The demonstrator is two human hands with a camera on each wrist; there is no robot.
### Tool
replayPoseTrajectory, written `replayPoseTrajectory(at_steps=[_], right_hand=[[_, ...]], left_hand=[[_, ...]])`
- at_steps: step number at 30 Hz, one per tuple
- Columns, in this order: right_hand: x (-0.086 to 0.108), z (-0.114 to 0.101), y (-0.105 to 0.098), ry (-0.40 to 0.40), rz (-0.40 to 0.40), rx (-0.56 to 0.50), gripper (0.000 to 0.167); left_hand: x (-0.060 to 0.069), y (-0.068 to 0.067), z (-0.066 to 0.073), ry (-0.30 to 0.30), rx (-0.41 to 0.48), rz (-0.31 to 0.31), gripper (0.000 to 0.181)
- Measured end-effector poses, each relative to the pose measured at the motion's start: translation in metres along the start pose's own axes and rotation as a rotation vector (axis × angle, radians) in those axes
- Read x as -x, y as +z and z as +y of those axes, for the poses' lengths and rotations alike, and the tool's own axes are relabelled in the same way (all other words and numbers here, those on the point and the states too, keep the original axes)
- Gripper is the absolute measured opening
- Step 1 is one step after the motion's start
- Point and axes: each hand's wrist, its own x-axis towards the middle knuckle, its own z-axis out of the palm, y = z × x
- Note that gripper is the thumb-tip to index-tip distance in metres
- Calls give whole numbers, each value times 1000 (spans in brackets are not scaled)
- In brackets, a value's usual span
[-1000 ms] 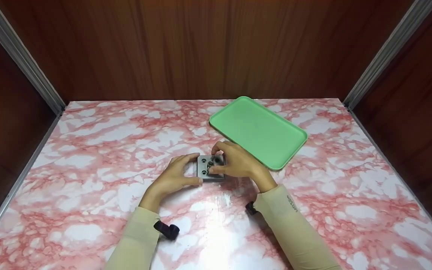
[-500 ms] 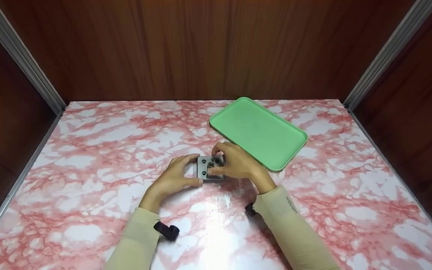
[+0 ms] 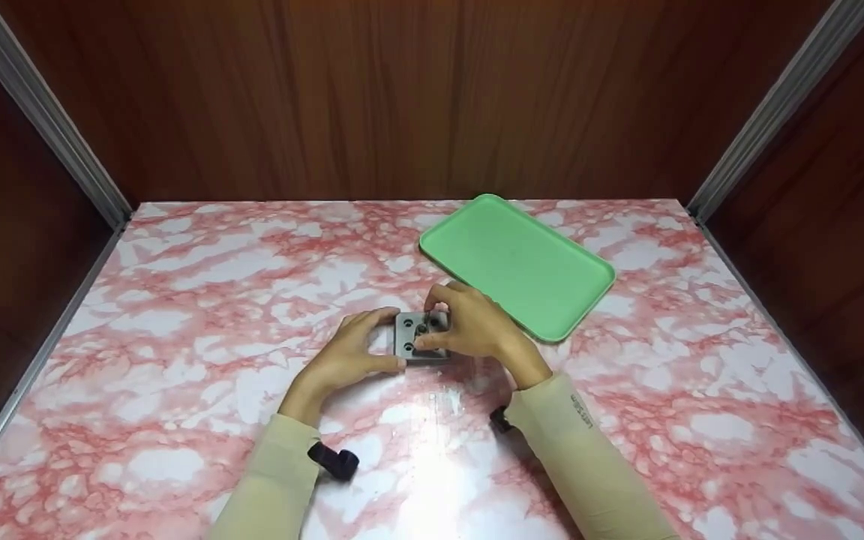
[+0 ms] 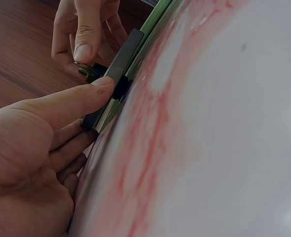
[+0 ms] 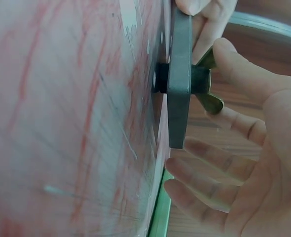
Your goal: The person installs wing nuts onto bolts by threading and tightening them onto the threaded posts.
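A grey square metal plate (image 3: 402, 335) with several holes lies flat at the middle of the table, raised a little on a dark stub in the right wrist view. From its middle rises a dark post with a brassy wing nut (image 5: 212, 103). My left hand (image 3: 353, 349) holds the plate's left side, thumb (image 4: 98, 89) on the near edge and fingers at the far edge. With thumb and index finger my right hand (image 3: 477, 322) pinches the wing nut's two wings. Its other fingers are spread beside the plate, and it hides the plate's right part in the head view.
A green tray (image 3: 518, 259) lies at an angle behind and right of the plate, close to my right hand. Brown wood-grain panels (image 3: 402, 97) wall the back and both sides. The tabletop (image 3: 214, 300) has a red and white marbled surface.
My right thumb and fingers have shifted very slightly at the wing nut. The left hand, plate and tray stay where they were.
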Motion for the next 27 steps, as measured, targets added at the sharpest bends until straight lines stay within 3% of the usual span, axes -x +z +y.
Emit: replayPoseTrajectory(at_steps=[8, 27], right_hand=[[-1, -1, -1, 19, -5, 13, 53], [2, -2, 0, 36, -6, 23, 53]], left_hand=[[-1, -1, 0, -19, 14, -5, 87], [-1, 1, 0, 3, -21, -1, 87]])
